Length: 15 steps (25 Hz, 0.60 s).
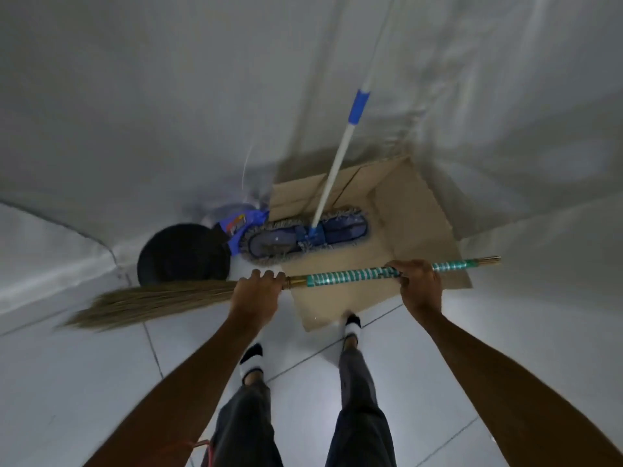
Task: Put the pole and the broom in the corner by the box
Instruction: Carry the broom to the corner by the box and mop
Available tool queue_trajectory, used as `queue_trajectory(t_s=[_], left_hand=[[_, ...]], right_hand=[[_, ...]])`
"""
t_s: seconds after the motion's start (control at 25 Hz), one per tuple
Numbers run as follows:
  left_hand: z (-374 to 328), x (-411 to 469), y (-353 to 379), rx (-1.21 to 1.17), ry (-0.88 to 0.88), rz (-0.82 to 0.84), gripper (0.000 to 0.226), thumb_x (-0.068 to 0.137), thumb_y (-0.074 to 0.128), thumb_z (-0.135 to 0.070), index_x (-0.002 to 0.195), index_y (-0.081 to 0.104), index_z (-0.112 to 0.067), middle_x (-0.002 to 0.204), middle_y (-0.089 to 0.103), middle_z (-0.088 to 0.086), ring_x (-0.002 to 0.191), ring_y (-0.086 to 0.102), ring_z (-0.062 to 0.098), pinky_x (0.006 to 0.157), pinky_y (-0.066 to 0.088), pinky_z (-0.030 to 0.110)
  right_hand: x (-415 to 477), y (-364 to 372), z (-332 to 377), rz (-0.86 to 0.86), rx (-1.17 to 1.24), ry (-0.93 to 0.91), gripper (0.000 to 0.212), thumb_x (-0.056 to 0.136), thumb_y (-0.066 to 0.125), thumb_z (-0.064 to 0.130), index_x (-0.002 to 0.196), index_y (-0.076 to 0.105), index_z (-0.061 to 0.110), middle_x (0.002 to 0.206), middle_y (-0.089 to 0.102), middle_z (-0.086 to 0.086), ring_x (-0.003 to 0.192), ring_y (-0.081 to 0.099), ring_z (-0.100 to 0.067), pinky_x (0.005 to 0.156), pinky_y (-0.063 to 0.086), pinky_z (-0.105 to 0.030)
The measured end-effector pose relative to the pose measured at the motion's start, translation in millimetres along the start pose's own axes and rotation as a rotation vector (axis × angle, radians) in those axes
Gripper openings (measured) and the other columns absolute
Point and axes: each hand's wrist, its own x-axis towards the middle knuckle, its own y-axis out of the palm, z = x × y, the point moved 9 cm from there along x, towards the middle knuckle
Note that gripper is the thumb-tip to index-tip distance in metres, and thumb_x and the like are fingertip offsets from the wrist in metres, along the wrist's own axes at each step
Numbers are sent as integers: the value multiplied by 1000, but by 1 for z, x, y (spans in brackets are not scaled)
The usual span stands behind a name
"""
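Note:
I hold a grass broom (347, 275) level across my front, its teal-and-silver wrapped handle pointing right and its straw bristles fanning out to the left. My left hand (258, 291) grips it where the bristles meet the handle. My right hand (418, 281) grips the handle nearer its tip. Beyond the broom, a white pole with a blue sleeve (340, 153) leans into the wall corner; its blue flat mop head rests on the flattened cardboard box (411, 210) on the floor.
A black round bin (183, 254) stands left of the box against the wall, with a blue packet (241, 227) beside it. White walls meet in the corner behind. My feet stand on white floor tiles at the box's near edge. Something red shows at the bottom edge.

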Motion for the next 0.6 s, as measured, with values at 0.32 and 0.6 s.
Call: queue_trajectory(t_s=[0.32, 0.6], left_hand=[[6, 157, 310, -149, -372, 91, 23, 82, 72, -1, 102, 73, -11, 81, 71, 11, 71, 67, 35, 59, 57, 41], [15, 231, 561, -76, -435, 121, 17, 92, 62, -10, 109, 65, -9, 111, 54, 15, 96, 56, 36, 56, 41, 41]], right_hand=[[184, 348, -81, 165, 40, -205, 49, 83, 66, 3, 121, 68, 33, 116, 70, 1, 117, 54, -25, 92, 45, -40], [234, 598, -134, 241, 39, -318, 46, 87, 62, 9, 127, 66, 31, 124, 69, 7, 121, 49, -25, 96, 43, -39]])
